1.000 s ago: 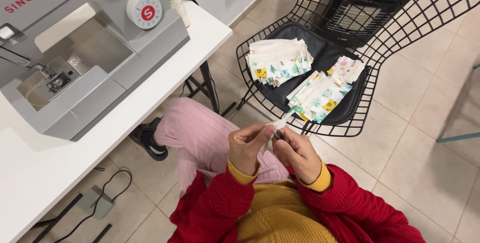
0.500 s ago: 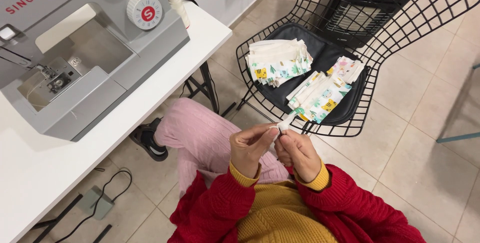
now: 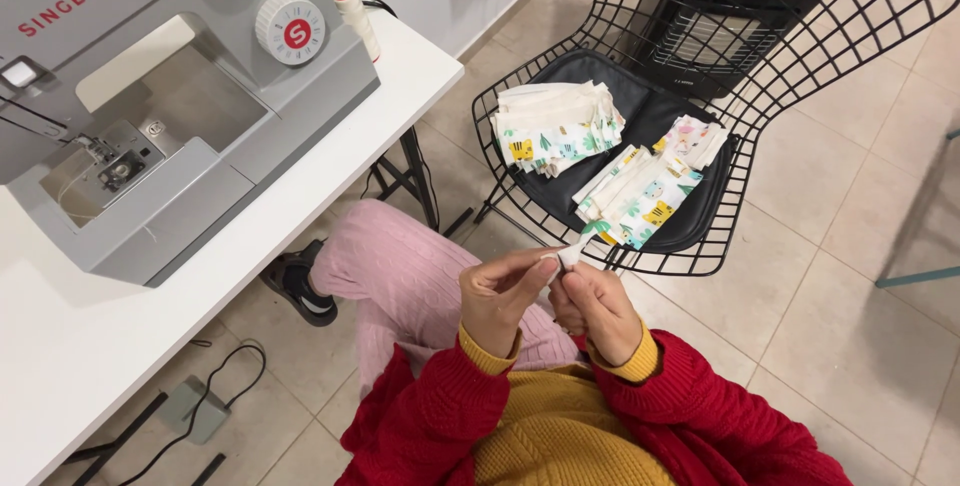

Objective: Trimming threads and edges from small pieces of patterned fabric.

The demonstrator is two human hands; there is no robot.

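My left hand [image 3: 500,296] and my right hand [image 3: 597,311] meet in front of my chest, above my lap. Together they pinch a small rolled strip of white printed fabric [image 3: 575,249] that sticks up between the fingertips. Both hands are closed on it. Beyond them, a black wire chair [image 3: 800,36] holds two piles of folded printed fabric pieces, one at the left [image 3: 555,131] and one at the right [image 3: 645,186], on a dark cushion.
A grey sewing machine [image 3: 160,116] stands on a white table [image 3: 300,206] at the left, with a red-capped thread spool [image 3: 352,11] behind it. A foot pedal [image 3: 190,408] and cables lie on the tiled floor under the table. A dark heater [image 3: 720,26] sits behind the chair.
My hands have stayed together in my lap. The fabric strip now stands up more between the fingertips as my fingers work it.
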